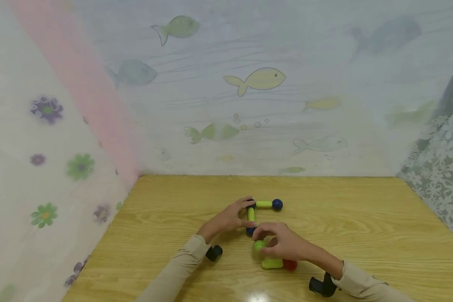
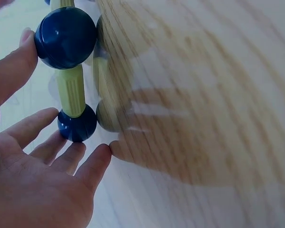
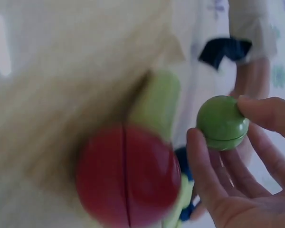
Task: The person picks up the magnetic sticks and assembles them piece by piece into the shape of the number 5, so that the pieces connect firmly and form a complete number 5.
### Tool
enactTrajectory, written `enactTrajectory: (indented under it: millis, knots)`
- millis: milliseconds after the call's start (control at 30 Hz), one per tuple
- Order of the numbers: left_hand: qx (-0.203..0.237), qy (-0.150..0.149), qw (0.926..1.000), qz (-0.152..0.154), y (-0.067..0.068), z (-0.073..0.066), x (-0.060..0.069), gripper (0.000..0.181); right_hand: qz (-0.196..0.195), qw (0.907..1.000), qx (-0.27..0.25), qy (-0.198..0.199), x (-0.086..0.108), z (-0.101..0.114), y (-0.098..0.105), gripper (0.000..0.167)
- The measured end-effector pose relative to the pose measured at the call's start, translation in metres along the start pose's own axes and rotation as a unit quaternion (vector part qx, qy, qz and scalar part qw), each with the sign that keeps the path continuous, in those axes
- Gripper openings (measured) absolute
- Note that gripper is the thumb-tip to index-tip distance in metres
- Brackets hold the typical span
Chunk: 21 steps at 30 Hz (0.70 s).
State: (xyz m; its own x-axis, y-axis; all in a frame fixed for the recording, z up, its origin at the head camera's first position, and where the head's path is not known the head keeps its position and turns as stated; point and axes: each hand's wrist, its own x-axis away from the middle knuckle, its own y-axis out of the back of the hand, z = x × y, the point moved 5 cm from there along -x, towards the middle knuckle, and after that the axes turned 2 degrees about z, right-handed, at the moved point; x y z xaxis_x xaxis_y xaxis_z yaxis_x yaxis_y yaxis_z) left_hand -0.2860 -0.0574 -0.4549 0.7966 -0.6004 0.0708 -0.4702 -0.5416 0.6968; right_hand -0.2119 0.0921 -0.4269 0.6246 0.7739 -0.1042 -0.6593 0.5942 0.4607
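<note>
On the table lies an L-shaped piece of dark blue balls [image 1: 277,204] joined by yellow-green rods [image 1: 264,204]. My left hand [image 1: 226,218] spans one of its sides, the thumb on the near blue ball [image 2: 66,38] and fingertips against the far blue ball [image 2: 77,123]. My right hand [image 1: 285,242] pinches a green ball [image 3: 222,121] between thumb and fingers, close to the near blue ball. Below that hand rests a red ball [image 3: 128,175] with another yellow-green rod [image 1: 272,263] against it. The right hand partly covers this rod and red ball in the head view.
The wooden table [image 1: 166,193] meets a wall [image 1: 272,42] with fish drawings at the back. A flowered wall [image 1: 41,176] runs along the left, and a lace-patterned cloth [image 1: 449,176] hangs at the right. Black devices [image 1: 214,253] are on both wrists.
</note>
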Motion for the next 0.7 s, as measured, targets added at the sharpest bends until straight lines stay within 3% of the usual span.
enactTrajectory:
  millis: [133, 233, 367, 500, 700]
  knots:
    - [-0.002, -0.006, 1.0000, 0.000, 0.001, -0.002, 0.000, 0.074, 0.016, 0.9965, 0.068, 0.045, 0.002, 0.005, -0.017, 0.018]
    - [-0.001, -0.005, 1.0000, 0.000, 0.000, -0.002, 0.000, 0.074, 0.024, 0.9860, 0.142, 0.084, 0.004, 0.008, -0.027, 0.017]
    - [0.000, -0.007, 1.0000, 0.003, 0.000, -0.002, 0.000, 0.075, 0.056, 0.9738, 0.209, 0.070, 0.011, 0.010, -0.033, 0.030]
    - [0.001, -0.007, 1.0000, 0.001, 0.000, -0.002, 0.001, 0.075, 0.085, 0.9704, 0.224, 0.031, 0.016, 0.012, -0.033, 0.046]
    - [0.000, -0.004, 1.0000, 0.004, 0.001, -0.001, 0.002, 0.075, 0.040, 0.9701, 0.226, 0.077, 0.015, 0.015, -0.032, 0.049]
